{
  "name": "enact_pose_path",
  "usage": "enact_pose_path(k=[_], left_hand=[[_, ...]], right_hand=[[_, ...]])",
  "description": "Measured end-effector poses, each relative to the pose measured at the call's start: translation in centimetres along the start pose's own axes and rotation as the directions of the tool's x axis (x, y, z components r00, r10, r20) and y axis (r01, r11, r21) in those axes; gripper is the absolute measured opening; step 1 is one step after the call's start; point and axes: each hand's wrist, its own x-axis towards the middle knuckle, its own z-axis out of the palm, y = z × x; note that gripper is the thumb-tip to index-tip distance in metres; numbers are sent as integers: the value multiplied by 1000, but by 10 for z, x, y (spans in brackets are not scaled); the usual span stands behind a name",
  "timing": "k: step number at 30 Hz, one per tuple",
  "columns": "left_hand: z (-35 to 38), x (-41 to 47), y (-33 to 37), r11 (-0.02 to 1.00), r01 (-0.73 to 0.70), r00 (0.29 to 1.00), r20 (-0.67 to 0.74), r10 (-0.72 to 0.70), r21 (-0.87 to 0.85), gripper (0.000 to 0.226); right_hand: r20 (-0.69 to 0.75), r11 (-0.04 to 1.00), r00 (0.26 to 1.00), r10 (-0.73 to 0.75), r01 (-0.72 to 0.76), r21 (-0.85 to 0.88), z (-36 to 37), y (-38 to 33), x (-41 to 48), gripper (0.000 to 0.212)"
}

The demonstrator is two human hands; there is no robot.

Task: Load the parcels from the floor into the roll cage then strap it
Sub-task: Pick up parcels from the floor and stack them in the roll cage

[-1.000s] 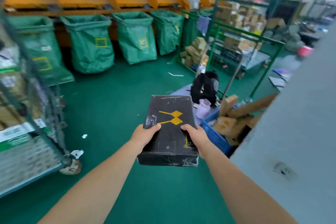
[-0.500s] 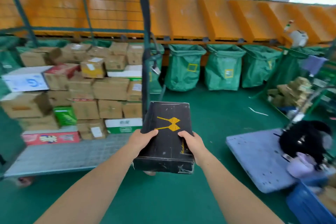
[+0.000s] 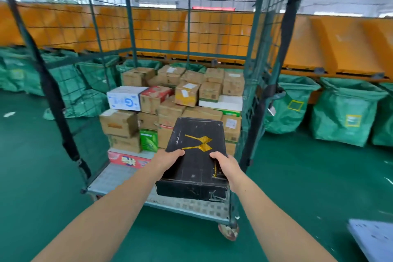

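I hold a scuffed black box (image 3: 196, 161) with a yellow bow-shaped logo out in front of me. My left hand (image 3: 169, 159) grips its left edge and my right hand (image 3: 226, 165) grips its right edge, thumbs on the lid. Straight ahead stands the green wire roll cage (image 3: 192, 27), open toward me, with its metal floor (image 3: 119, 176) bare at the front. Several stacked parcels (image 3: 170, 102), mostly brown cardboard, fill the back of the cage. Black straps (image 3: 53, 100) hang down the cage's front posts.
Green sacks (image 3: 344, 112) line the orange chute wall (image 3: 331, 44) to the right and behind the cage. A grey platform trolley corner (image 3: 374, 238) shows at the lower right. Green floor (image 3: 42, 176) surrounds the cage on both sides.
My view has swung left from the parcel pile and sacks until the roll cage is straight in front of me and closer. Both hands keep the same grip on the black box.
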Motion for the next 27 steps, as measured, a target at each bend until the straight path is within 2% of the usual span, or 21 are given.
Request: enact_pose_path(k=[1, 4, 6, 9, 10, 12, 13, 15, 16, 19, 25, 27], left_hand=[[-9, 8, 2, 1000, 11, 1000, -7, -11, -6, 67], [-36, 45, 2, 998, 53, 998, -31, -54, -16, 97], [-52, 72, 6, 996, 85, 994, -62, -87, -20, 84], [-78, 121, 21, 992, 119, 987, -102, -124, -49, 43], [-86, 137, 29, 992, 110, 988, -105, -116, -63, 36], [-101, 173, 44, 991, 111, 982, -148, -120, -68, 40], [-109, 193, 53, 991, 112, 979, -162, -123, -72, 42], [-123, 232, 68, 991, 114, 973, -197, -124, -64, 43], [-130, 250, 76, 991, 115, 973, -195, -126, -67, 43], [-147, 301, 91, 984, 134, 973, -174, -153, -116, 44], [-164, 376, 109, 976, 166, 967, -172, -190, -143, 41], [-172, 409, 113, 980, 149, 967, -186, -172, -131, 51]], right_hand=[[19, 1000, 1000, -2, 3, -10, 11, -4, 13, 42], [46, 999, 999, 11, -9, -46, 41, -18, 50, 43], [46, 995, 999, 28, -23, -92, 65, -26, 83, 46], [86, 993, 996, 25, -15, -117, 104, -45, 139, 55], [116, 992, 993, 34, -20, -121, 115, -56, 155, 56], [159, 995, 986, 57, -43, -88, 136, -74, 195, 36], [171, 996, 984, 57, -44, -81, 146, -88, 212, 34], [190, 994, 979, 76, -60, -86, 164, -105, 256, 66], [208, 995, 975, 73, -58, -81, 172, -112, 278, 72], [198, 997, 979, 49, -35, -74, 195, -140, 325, 48], [148, 996, 986, 74, -65, -62, 229, -172, 394, 43], [132, 997, 989, 73, -67, -47, 241, -181, 421, 43]])
